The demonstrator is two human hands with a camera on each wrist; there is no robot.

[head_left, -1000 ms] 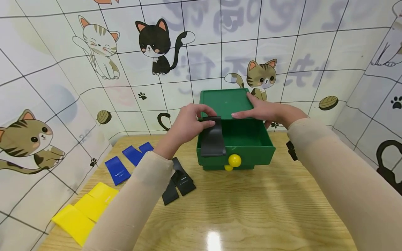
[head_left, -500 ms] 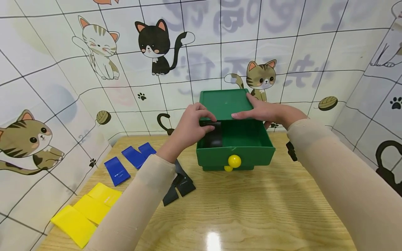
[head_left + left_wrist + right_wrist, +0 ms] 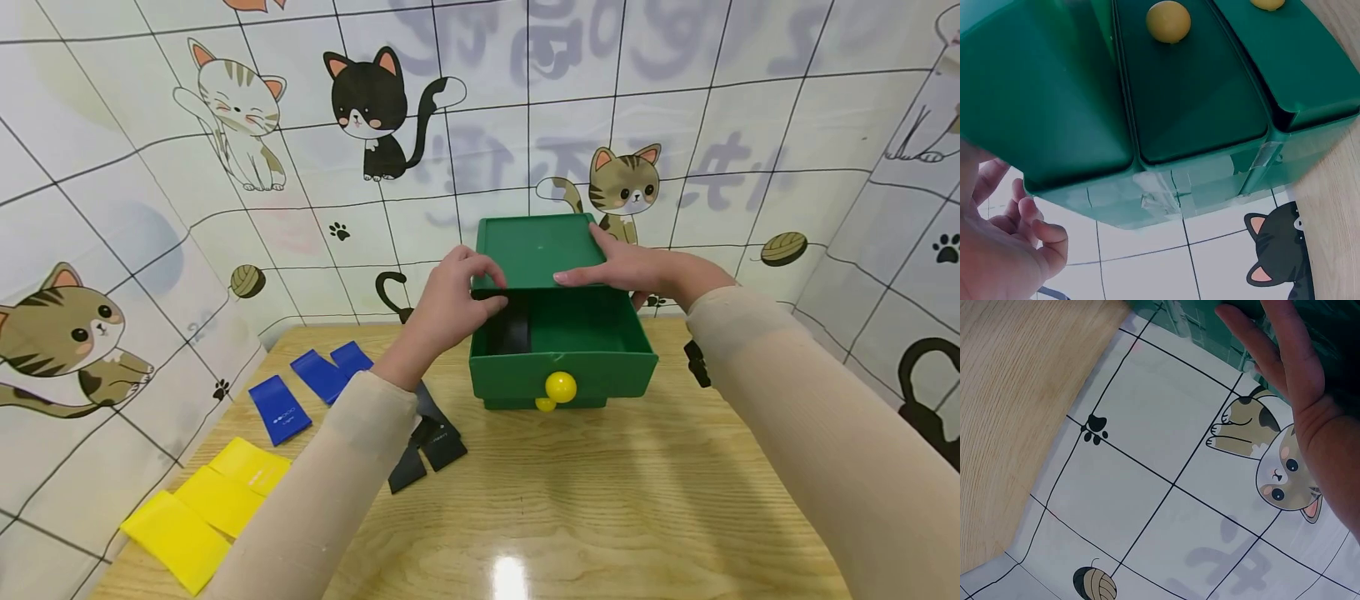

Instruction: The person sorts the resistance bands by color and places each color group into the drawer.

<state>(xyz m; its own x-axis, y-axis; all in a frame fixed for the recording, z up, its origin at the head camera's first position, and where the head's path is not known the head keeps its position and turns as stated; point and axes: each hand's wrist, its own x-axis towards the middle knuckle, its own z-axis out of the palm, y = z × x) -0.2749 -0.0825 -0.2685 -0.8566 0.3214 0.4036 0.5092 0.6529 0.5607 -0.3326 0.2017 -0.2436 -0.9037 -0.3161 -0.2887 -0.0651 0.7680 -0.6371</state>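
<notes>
A green drawer cabinet (image 3: 525,242) stands at the back of the table, its upper drawer (image 3: 592,373) pulled out by a yellow-knobbed front. A black resistance band (image 3: 513,329) lies along the drawer's left side, partly in shadow. My left hand (image 3: 453,302) is at the drawer's left rear corner, thumb and index finger apart and holding nothing. In the left wrist view, its loosely bent fingers (image 3: 1029,212) are beside the drawer's corner. My right hand (image 3: 633,265) rests on the cabinet's top right, thumb at the front edge; straight fingers show in the right wrist view.
Several black resistance bands (image 3: 442,442) lie left of the cabinet. Farther left are blue bands (image 3: 279,408), with yellow bands (image 3: 180,533) nearer the front. A cat-printed sheet (image 3: 480,125) hangs close behind the cabinet. A second, closed drawer (image 3: 1197,81) shows in the left wrist view.
The black band, first hanging over the drawer's front, has gone down inside it. My left thumb and index finger have let go of it. My right hand has stayed put.
</notes>
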